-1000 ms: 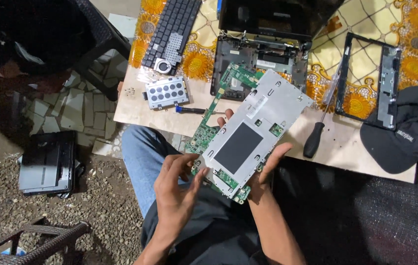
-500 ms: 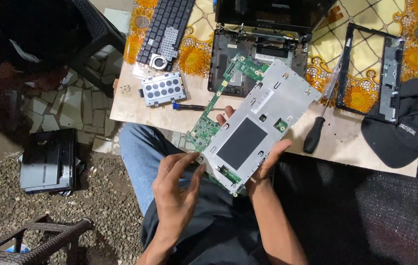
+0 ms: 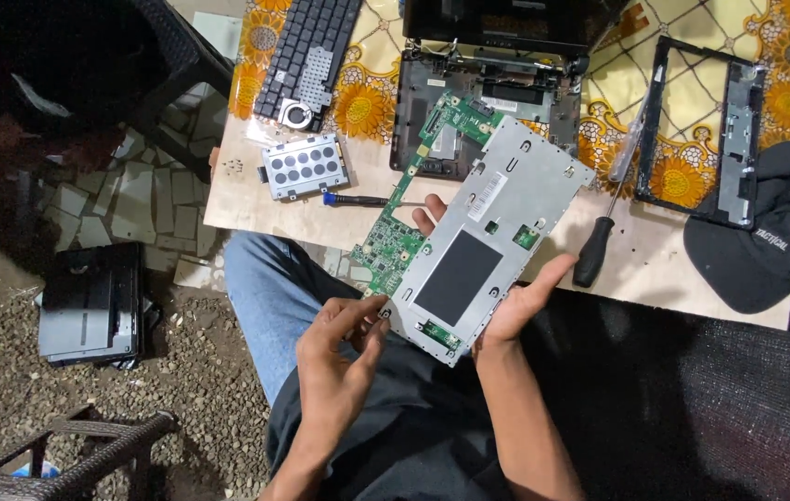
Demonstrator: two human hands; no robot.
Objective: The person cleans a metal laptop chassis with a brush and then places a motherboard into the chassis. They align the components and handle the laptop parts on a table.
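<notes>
A silver metal laptop panel [image 3: 497, 223] with a dark rectangular pad lies tilted over a green circuit board [image 3: 393, 243], both held above my lap. My right hand [image 3: 515, 301] grips the panel's lower right edge, fingers wrapped underneath, some showing at the panel's left edge. At the panel's lower left corner my left hand [image 3: 339, 357] touches it with its fingertips pinched together. The green board sticks out from under the panel at the left and at the top.
On the table [image 3: 237, 199] lie a black laptop base [image 3: 488, 102], a keyboard [image 3: 307, 51], a drive caddy [image 3: 305, 167], a small blue-handled screwdriver [image 3: 358, 199], a black-handled screwdriver [image 3: 599, 237], a screen bezel [image 3: 701, 125] and a black cap [image 3: 775, 232]. A black device [image 3: 89, 301] lies on gravel.
The panel and board have shifted slightly right and up in the view. My left hand's fingers have closed in on the panel's lower left corner.
</notes>
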